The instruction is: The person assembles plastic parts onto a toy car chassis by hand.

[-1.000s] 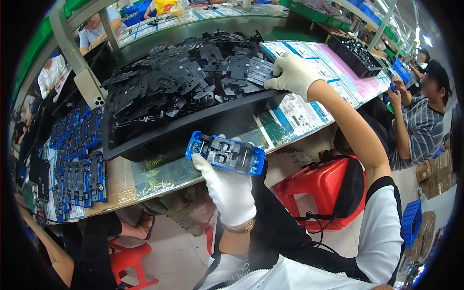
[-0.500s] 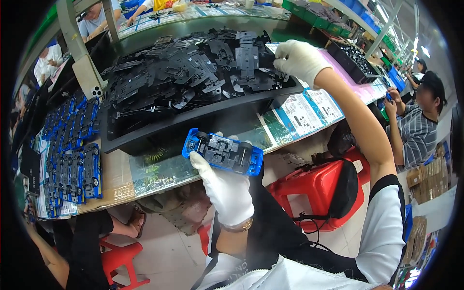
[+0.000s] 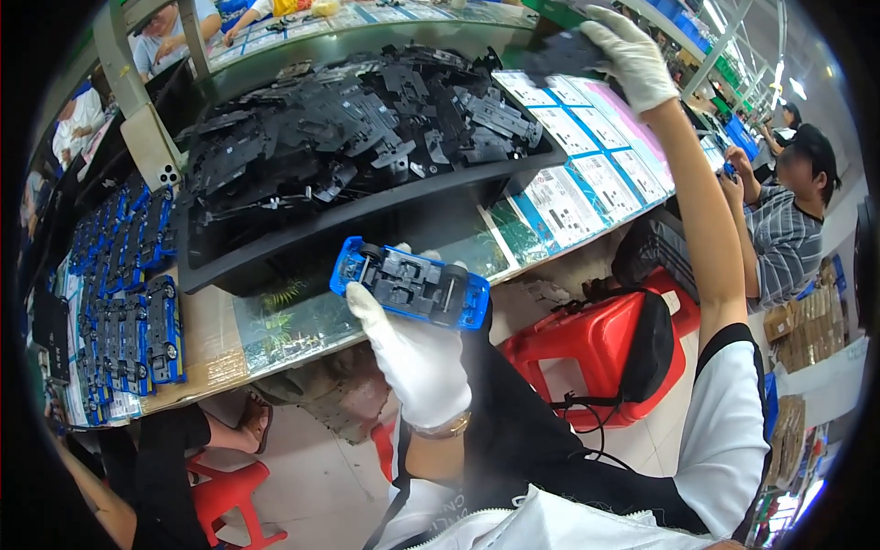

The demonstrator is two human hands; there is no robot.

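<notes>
A blue toy car (image 3: 410, 285) lies underside up in my left hand (image 3: 420, 362). White-gloved fingers are closed around it, and the car's black underside and wheels face upward. Up at the far right, my right hand (image 3: 634, 66), also gloved in white, is raised beyond the bin with its fingers closed on a black plastic chassis plate (image 3: 564, 57). That plate is smeared by motion, so its details do not show. A large black bin (image 3: 367, 231) in front of me holds a heap of similar black chassis plates (image 3: 348, 119).
Rows of upturned blue toy cars (image 3: 128, 335) stand at the table's left side. Printed sheets (image 3: 587, 197) lie under a covering right of the bin. A metal post (image 3: 147, 137) rises behind the cars. A red stool (image 3: 587, 357) and a co-worker (image 3: 793, 211) are at the right.
My right hand has moved up and right, away from the bin's right end, and now has a black chassis plate in it. My left hand still holds the car, nearly in place.
</notes>
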